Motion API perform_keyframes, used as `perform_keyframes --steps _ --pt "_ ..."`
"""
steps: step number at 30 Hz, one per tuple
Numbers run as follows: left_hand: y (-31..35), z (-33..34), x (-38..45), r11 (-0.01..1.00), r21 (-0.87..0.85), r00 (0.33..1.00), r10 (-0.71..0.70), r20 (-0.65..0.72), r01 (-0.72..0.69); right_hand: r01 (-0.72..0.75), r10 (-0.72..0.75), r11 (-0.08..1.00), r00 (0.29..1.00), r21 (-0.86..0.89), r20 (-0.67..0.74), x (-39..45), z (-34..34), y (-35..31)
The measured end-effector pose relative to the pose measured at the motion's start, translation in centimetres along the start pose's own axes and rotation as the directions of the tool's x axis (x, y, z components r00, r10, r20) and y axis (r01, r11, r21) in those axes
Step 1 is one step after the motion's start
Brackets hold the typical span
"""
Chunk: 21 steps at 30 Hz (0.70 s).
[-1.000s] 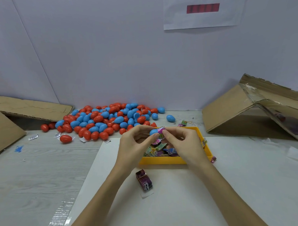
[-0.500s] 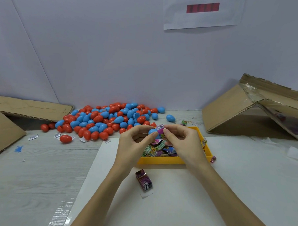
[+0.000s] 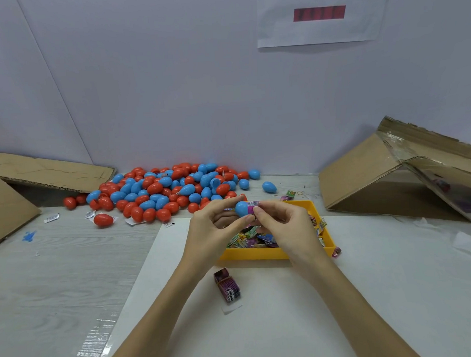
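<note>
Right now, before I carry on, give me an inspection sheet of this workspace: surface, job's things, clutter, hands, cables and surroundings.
Surface: wood-grain table, with a white sheet under the work.
Job's things: blue egg shell with a pink packet at its open end, held over a yellow tray holding more packets.
Clutter: pile of red and blue eggs, purple box, loose labels.
Hands: left hand grips the blue egg shell; right hand pinches the pink packet.
Cables: nothing seen.
Surroundings: left cardboard box, right cardboard box, paper notice on the wall.
</note>
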<state>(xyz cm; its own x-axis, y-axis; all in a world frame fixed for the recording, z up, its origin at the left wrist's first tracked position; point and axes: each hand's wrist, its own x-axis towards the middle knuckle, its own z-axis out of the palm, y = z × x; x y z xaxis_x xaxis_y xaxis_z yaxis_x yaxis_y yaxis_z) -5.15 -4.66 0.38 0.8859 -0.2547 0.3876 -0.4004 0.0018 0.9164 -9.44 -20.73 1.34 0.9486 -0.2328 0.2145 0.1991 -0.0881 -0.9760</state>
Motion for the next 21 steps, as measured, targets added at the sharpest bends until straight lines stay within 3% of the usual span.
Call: perform_keyframes --steps 4,9,14,21 --pt "-0.2 0.1 0.1 0.982 0.15 0.993 0.116 0.006 -0.115 -0.128 0.122 0.984 0.991 0.127 0.053 -0.1 0.0 -0.5" --pt "-0.1 0.4 -0.2 0.884 0.368 0.957 0.28 0.08 -0.29 -0.221 0.2 0.939 0.974 0.263 0.106 -0.3 0.0 -0.8" --pt "0.2 0.4 -0.2 0.866 0.358 0.937 0.32 0.139 -0.349 -0.425 0.337 0.731 0.905 0.534 0.259 -0.2 -0.2 -1.1" --pt "0.0 0.3 -0.2 0.91 0.287 0.952 0.304 0.028 -0.299 -0.555 0.404 0.605 0.832 0.571 0.381 0.1 -0.1 -1.3"
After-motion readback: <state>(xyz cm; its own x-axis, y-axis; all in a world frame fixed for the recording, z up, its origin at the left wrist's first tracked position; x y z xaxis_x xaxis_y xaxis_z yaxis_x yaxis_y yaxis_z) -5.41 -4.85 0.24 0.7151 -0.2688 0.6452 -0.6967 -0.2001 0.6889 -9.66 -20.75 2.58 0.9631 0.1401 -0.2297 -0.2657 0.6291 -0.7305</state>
